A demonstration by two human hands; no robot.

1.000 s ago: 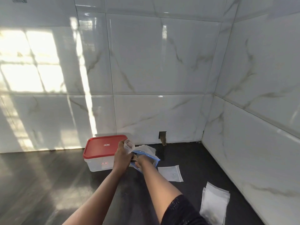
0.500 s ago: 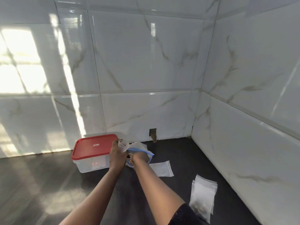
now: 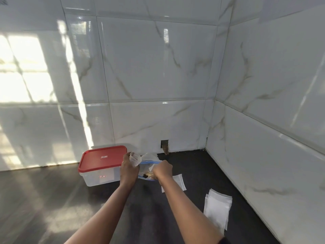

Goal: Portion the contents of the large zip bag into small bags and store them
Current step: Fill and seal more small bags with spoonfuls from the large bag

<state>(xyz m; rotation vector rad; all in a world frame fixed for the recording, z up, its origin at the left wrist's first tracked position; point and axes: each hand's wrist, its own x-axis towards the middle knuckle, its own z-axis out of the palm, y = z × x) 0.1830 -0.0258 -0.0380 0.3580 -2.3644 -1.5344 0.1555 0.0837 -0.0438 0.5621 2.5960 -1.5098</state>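
Hands have spread apart since a second ago. They were bunched together over the bag mouth, and now my right hand (image 3: 162,169) has pulled off to the right, so the mouth gapes wider.

Head view, the only one:
- The left hand (image 3: 129,170) is curled round a clear cup (image 3: 134,158) with its rim up, above the bag. I judge it is kept ready as the scoop. It may also pin the bag's near edge, but I cannot tell, since the back of the hand hides the fingers.
- The right hand is clamped in a fist on the blue zip edge of the large zip bag (image 3: 149,162), tugging it open so the cup can go in.
- The large zip bag sits on the dark counter (image 3: 52,199), just right of the red-lidded container (image 3: 103,157) and near the back wall (image 3: 158,76).
- The contents (image 3: 146,175) show as a dark and yellowish lump low in the bag – too small to name.
- One small bag (image 3: 175,182) lies flat just right of the hands, probably next to be filled.
- The stack of small bags (image 3: 218,206) waits further right, near the side wall, in reach but out of the way.
- The container lid is on, so nothing looks stored yet – I judge the portioning is at an early stage.
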